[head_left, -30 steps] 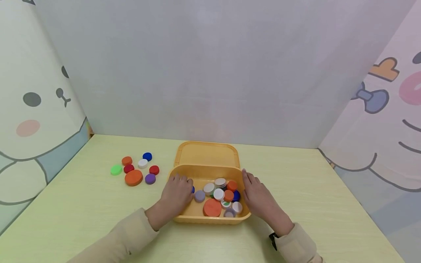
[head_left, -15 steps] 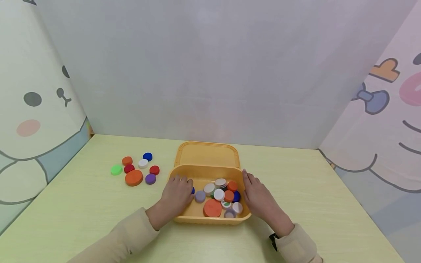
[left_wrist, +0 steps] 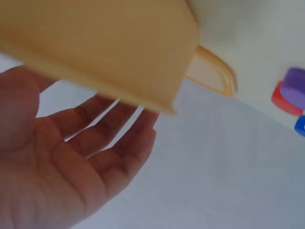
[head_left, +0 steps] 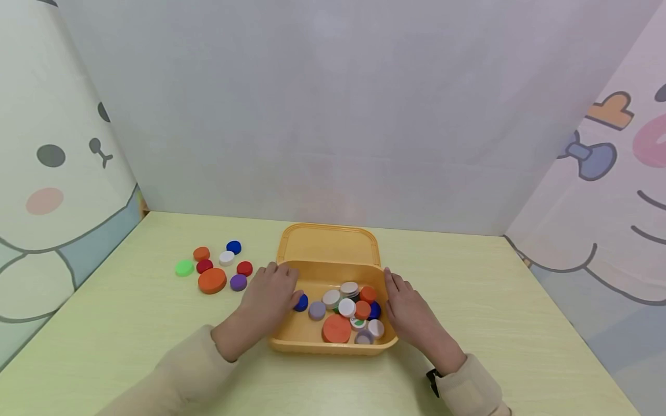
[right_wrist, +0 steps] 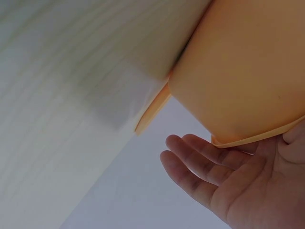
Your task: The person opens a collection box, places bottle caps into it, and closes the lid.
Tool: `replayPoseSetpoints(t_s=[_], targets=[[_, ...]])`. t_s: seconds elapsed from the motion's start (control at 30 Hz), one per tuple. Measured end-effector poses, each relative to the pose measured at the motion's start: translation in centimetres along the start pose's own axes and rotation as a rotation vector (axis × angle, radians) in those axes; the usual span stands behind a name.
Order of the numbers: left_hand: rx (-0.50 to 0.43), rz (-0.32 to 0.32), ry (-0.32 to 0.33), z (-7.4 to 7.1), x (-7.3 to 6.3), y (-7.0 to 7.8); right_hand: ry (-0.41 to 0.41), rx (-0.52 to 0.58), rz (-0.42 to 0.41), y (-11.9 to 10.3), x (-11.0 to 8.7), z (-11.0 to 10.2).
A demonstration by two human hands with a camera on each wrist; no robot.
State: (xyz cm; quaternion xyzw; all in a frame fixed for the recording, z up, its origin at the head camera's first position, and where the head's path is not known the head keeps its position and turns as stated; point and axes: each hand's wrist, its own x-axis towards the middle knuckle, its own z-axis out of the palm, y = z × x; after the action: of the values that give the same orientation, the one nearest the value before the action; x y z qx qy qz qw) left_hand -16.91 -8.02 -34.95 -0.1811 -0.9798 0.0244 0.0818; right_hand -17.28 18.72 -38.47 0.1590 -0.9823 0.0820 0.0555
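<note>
A yellow plastic box (head_left: 333,348) with bottle caps inside stands between the hands. My left hand (head_left: 265,300) is over its left rim, loosely bent. In the left wrist view the palm is bare and the fingertips are hidden past the rim. A blue cap (head_left: 301,303) lies just beside the thumb. My right hand (head_left: 413,312) rests against the right rim with the fingers fairly straight. Inside the box are a large orange-red cap (head_left: 336,329), a lilac cap (head_left: 317,311), a white cap (head_left: 347,307) and several others.
Behind the box is its yellow lid (head_left: 328,244). Several loose caps lie on the table to the left, among them a green cap (head_left: 184,268), a large orange cap (head_left: 212,281) and a purple cap (head_left: 239,282). A grey backdrop (head_left: 322,115) closes off the rear.
My left hand has shifted left and slightly away from me, from inside the box to its left rim, uncovering more of the blue cap. The right hand stays still.
</note>
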Motion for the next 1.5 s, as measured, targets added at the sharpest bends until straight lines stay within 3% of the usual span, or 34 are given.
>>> replayPoseSetpoints(t_s=[0.33,0.77,1.07,1.5], targets=[[0.029,-0.086,0.048,-1.7,-0.4,-3.5,0.005,0.006,-0.007,0.0,-0.1,-0.2],[-0.015,-0.158,0.029,1.1,-0.8,-7.7,-0.001,0.012,0.001,0.0,-0.1,0.0],[0.007,-0.167,0.029,2.5,-1.2,-8.7,-0.012,0.022,0.008,-0.1,0.0,-0.1],[0.036,-0.158,0.053,3.8,-1.4,-9.0,-0.016,0.024,0.011,-0.1,-0.1,-0.2]])
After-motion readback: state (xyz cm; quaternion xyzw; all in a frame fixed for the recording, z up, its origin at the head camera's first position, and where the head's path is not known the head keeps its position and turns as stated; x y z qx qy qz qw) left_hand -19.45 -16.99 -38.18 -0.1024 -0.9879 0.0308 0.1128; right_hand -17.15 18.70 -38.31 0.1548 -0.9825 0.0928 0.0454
